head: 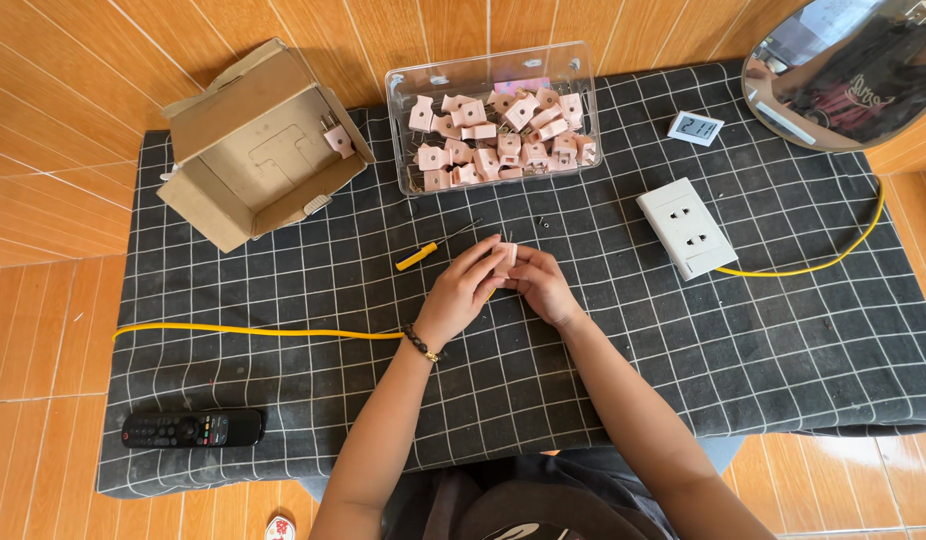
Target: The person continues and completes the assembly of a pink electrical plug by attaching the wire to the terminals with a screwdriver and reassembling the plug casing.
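Note:
Both hands meet over the middle of a black grid-patterned cloth (683, 340). My left hand (463, 292) and my right hand (543, 285) together pinch a small pink plug piece (505, 254) between their fingertips. A yellow cable (253, 331) runs from the left edge toward my left wrist, which wears a dark bead bracelet. Just left of the hands lies a small screwdriver (428, 251) with a yellow handle. A clear plastic bin (398, 120) behind the hands holds several pink plugs (498, 140).
An open cardboard box (233, 170) with one pink plug inside sits at the back left. A white double socket block (686, 226) with a yellow cable (833, 258) lies to the right. A small digital display (695, 128), a round mirror (848, 70) and a black remote (193, 428) are also here.

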